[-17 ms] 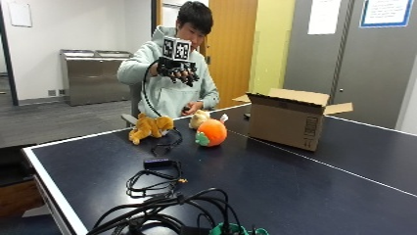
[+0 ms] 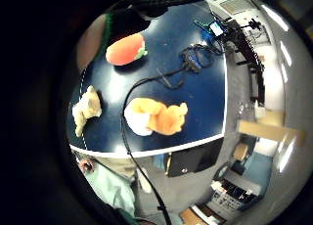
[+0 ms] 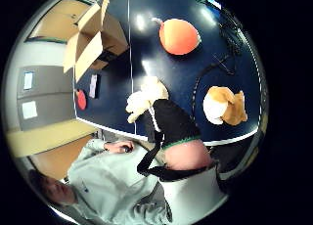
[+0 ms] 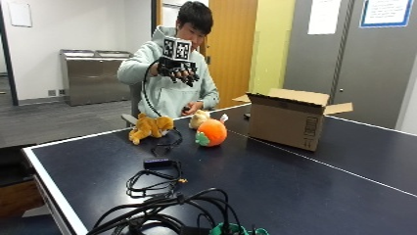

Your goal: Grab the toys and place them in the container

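**Reach phase: nothing picked yet**

Three toys on the table, all below the raised gloved right hand [image 4: 177, 68]: orange-and-white plush [image 4: 149, 127] nearest under it, pale cream plush [image 4: 198, 118] just beside, round orange plush [image 4: 211, 132] a bit further out toward the cardboard box [image 4: 287, 120]. Box open-topped, flaps up, well off to the side of the hand, no toys seen inside (interior mostly hidden from here).

Hand held up at chest height, fingers hanging loosely spread, gripping nothing.

Best approach, probably: drop straight down onto the orange-and-white plush, wrap around the body rather than a limb, lift clear before swinging over to the box.

Watch for the black cable [image 4: 166, 142] looping on the table right against that plush (snag risk on the lift). Bare other hand [image 4: 190, 110] resting at the table edge behind the cream plush. More black cabling [image 4: 156, 178] farther off, out of the path.
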The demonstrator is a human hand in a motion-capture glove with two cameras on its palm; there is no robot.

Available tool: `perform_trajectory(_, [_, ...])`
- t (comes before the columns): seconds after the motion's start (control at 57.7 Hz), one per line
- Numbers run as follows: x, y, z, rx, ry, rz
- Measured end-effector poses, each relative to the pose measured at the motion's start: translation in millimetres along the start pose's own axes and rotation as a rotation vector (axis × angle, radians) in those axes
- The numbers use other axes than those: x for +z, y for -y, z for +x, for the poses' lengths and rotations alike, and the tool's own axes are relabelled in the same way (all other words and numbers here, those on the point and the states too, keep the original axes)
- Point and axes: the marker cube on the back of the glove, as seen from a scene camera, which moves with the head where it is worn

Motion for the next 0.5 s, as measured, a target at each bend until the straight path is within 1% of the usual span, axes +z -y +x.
perform_trajectory(0.191, [-21.9, 17.8, -9.7, -0.008, -0.111, -0.054])
perform_trajectory(0.329, [-39.6, 48.3, -22.9, -0.036, -0.074, -0.026])
perform_trajectory(0.416, [-29.0, 75.8, -29.5, -0.043, -0.011, -0.004])
perform_trajectory(0.503, [5.8, 112.1, -31.7, -0.019, 0.048, -0.025])
